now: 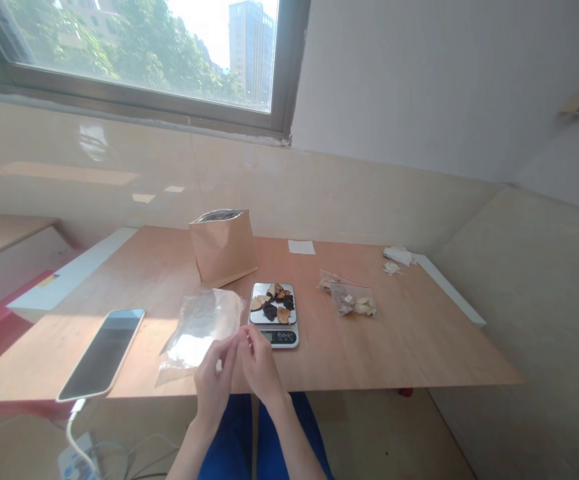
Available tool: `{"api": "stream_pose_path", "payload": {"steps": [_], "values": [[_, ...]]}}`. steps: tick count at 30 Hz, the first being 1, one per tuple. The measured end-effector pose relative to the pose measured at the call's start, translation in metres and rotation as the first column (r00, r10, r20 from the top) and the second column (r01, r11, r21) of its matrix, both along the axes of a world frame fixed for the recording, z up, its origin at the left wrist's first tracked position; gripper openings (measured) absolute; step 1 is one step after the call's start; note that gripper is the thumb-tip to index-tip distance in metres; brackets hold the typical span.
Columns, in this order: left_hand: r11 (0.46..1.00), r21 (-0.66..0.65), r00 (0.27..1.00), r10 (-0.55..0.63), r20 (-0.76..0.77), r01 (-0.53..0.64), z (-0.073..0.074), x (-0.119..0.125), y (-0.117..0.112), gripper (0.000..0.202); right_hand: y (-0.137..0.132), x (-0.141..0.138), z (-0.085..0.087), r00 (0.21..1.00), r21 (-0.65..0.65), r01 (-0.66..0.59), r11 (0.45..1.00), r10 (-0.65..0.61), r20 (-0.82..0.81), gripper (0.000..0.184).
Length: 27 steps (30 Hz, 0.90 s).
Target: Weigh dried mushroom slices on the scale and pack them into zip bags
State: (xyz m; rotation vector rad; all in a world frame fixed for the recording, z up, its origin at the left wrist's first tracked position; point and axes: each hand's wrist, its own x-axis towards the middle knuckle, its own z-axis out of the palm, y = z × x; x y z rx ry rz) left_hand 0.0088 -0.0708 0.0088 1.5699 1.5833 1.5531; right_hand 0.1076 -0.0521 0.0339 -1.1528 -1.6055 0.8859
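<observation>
My left hand [214,375] and my right hand [259,365] meet fingertip to fingertip above the table's front part. Both are closed in a pinch; whatever they hold, if anything, is too small or hidden to make out. Flat clear plastic bags [202,327] lie just beyond my left hand, shiny in the sunlight. Directly past my right hand sits a small kitchen scale [289,338], its display partly covered by my fingers. Dried slices [283,315], some dark, some pale and brown, rest on its metal plate.
A brown kraft paper pouch [223,250] stands open behind the plastic bags. Zip bags of pale dried pieces [354,300] lie right of the scale. At left is a phone [102,353] with a white cable [72,430]. White paper [301,247] lies near the wall.
</observation>
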Motion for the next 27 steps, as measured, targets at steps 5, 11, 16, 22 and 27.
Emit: {"api": "stream_pose_path", "payload": {"steps": [5,11,16,22,27], "values": [[0.986,-0.101,0.980,0.146,0.132,-0.133,0.001,-0.004,-0.009,0.033,-0.009,-0.016,0.010,0.994,0.039,-0.107,0.994,0.106,0.022,0.024],[0.988,-0.146,0.976,0.078,0.205,-0.049,0.014,-0.008,-0.008,0.034,-0.007,-0.012,0.003,0.996,0.030,-0.032,0.999,0.029,0.086,0.031],[0.925,-0.218,0.915,0.353,0.193,-0.311,0.033,-0.020,-0.004,0.036,0.013,0.020,-0.008,0.957,-0.100,0.269,0.958,-0.255,0.137,0.032],[0.913,-0.103,0.901,0.407,0.150,-0.395,0.053,-0.019,-0.003,0.030,0.017,0.037,-0.001,0.978,-0.051,0.199,0.979,-0.195,0.075,0.033],[0.926,-0.115,0.928,0.367,0.069,-0.358,0.073,-0.024,-0.004,0.029,0.014,0.051,0.002,0.992,-0.060,0.126,0.990,-0.124,0.036,0.034]]}}
